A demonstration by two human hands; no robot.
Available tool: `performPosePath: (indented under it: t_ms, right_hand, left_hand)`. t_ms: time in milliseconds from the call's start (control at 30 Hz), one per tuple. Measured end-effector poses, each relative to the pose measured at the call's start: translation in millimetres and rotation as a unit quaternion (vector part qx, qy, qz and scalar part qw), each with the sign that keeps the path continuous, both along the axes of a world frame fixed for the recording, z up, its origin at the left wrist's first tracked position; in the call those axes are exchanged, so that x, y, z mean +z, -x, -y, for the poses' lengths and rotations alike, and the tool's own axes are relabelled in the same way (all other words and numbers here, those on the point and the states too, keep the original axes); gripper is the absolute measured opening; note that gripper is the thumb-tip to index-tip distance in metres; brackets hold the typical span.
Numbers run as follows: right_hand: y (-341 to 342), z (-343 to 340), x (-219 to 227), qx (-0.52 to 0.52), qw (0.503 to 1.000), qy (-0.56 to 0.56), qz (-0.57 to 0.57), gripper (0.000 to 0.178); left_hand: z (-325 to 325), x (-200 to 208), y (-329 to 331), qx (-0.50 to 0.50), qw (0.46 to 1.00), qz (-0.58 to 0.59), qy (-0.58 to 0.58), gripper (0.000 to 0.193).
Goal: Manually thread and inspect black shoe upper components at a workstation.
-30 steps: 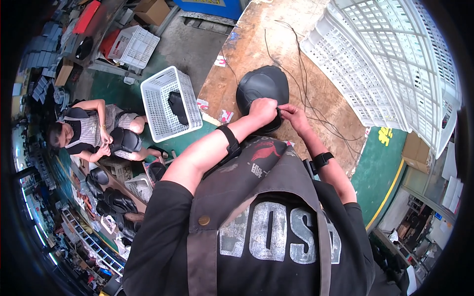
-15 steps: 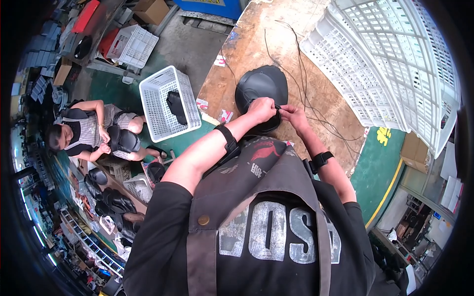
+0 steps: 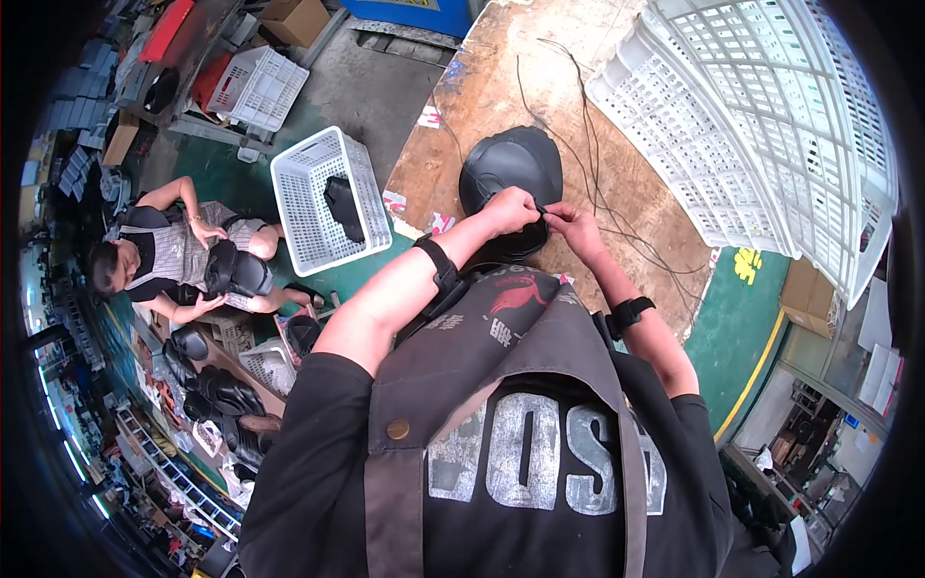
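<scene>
A black rounded, padded-looking piece [image 3: 511, 164] with a smooth, slightly shiny surface and a curved seam lies on the wooden table in front of me. My left hand [image 3: 511, 210] is closed over its near part, the thumb and fingers pinching. Close beside it on the right, my right hand [image 3: 572, 226] pinches with thumb and forefinger. Between the two sets of fingertips is a small dark strip [image 3: 541, 210] at the edge of the black piece. My hands hide most of the strip and part of the near edge.
Thin dark cords [image 3: 590, 144] trail across the wooden tabletop [image 3: 501, 67]. Large white plastic crates [image 3: 674, 135] stand at the right. On the floor at left is a white crate [image 3: 289, 207] with black pieces inside. A seated person [image 3: 173, 246] there handles another black piece.
My hands have barely moved; the left fingers shifted slightly at the strip. At left, the seated person's hands have moved apart around their black piece.
</scene>
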State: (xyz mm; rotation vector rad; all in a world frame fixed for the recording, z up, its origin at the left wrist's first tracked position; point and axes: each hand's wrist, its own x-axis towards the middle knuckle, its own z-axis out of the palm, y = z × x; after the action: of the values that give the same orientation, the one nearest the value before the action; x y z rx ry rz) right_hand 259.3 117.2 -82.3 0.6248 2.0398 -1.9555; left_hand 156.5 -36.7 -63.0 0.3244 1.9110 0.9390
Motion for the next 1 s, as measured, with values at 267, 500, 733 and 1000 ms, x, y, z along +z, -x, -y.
performPosePath:
  t_ms: [267, 500, 733, 1000]
  right_hand:
    - [5.7, 3.3, 1.2, -0.049, 0.997, 0.054, 0.023, 0.016]
    - [6.3, 2.7, 5.7, -0.083, 0.992, 0.058, 0.076, 0.017]
    - [3.5, -7.1, -3.9, -0.153, 0.942, 0.265, 0.139, 0.019]
    - [0.6, -8.7, -10.3, -0.137, 0.923, 0.328, 0.146, 0.021]
  left_hand:
    - [-2.4, -1.1, -17.2, -0.06, 0.898, -0.428, -0.075, 0.011]
    - [-0.2, -3.0, -8.4, -0.032, 0.955, -0.292, -0.05, 0.016]
    - [5.0, -1.9, 0.1, -0.033, 0.962, -0.261, -0.069, 0.017]
    - [10.4, -0.7, -0.4, 0.016, 0.976, -0.196, -0.096, 0.018]
